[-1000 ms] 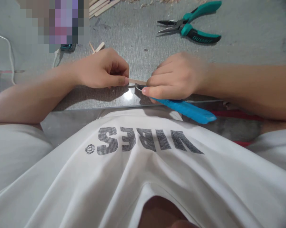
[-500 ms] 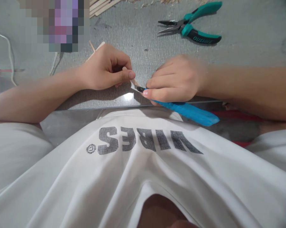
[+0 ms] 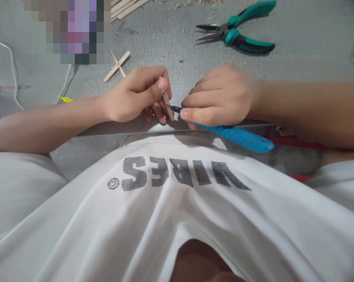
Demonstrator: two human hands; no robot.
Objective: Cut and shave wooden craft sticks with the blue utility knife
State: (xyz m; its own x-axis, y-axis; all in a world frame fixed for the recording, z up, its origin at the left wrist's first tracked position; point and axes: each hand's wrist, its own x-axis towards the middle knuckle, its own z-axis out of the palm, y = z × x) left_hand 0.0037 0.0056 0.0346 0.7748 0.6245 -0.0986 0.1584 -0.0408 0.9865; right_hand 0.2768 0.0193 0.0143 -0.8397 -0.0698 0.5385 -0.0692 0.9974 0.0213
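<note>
My left hand (image 3: 138,96) is closed on a short wooden stick (image 3: 168,107), pinching it between thumb and fingers so it stands nearly upright at the near edge of the grey table (image 3: 171,51). My right hand (image 3: 216,98) grips a blue-handled knife (image 3: 241,137). Its dark tip pokes out past my thumb and touches the stick. The blue handle sticks out toward my right, over the table's edge.
Teal-handled long-nose pliers (image 3: 238,33) lie at the far right of the table. Two crossed wooden sticks (image 3: 117,65) lie beyond my left hand, more sticks (image 3: 127,7) at the far edge. A white cable (image 3: 11,70) runs at the left.
My left hand has turned the stick from lying flat to nearly upright and moved nearer the edge, uncovering the crossed sticks behind it. My right hand has barely shifted.
</note>
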